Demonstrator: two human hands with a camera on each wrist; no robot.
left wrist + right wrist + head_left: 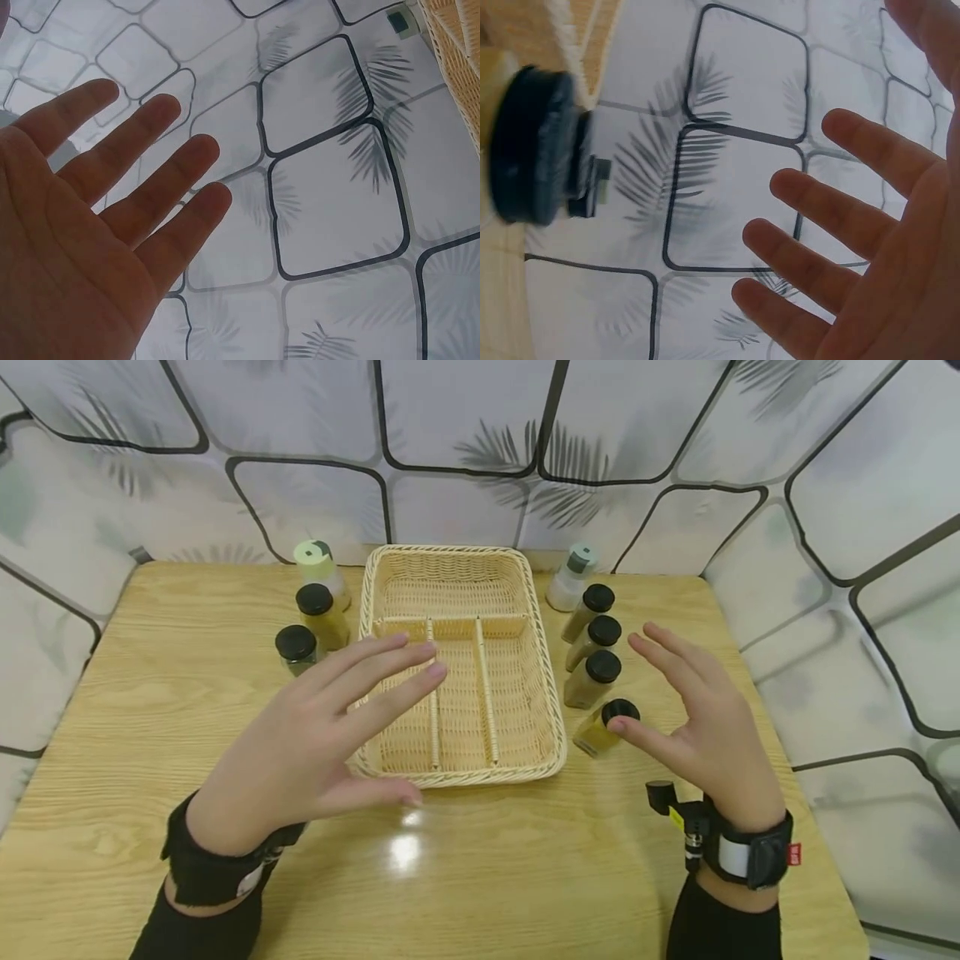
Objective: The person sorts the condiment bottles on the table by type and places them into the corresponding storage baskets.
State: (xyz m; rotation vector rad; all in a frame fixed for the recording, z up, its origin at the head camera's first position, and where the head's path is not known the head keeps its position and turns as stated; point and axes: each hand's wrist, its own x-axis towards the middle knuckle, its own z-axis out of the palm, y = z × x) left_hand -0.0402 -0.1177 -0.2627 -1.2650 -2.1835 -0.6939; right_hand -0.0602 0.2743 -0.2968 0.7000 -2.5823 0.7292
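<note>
My left hand (322,735) hovers with spread fingers over the near left part of a wicker basket (465,778), holding nothing. The basket has one wide compartment at the back and several narrower ones in front. To its right, black-lidded spice jars (602,667) stand in a column. My right hand (705,718) is raised beside them, fingers extended and palm bare. In the head view its thumb overlaps the lid of the nearest jar (596,737); contact cannot be told there. The right wrist view shows a black lid (529,146) apart from the fingers.
Left of the basket stand two black-lidded jars (322,610) and a bottle with a pale green cap (311,556). A white bottle with a grey-green top (570,581) stands back right. Patterned fabric (457,510) borders the wooden table (487,877) behind and at the sides.
</note>
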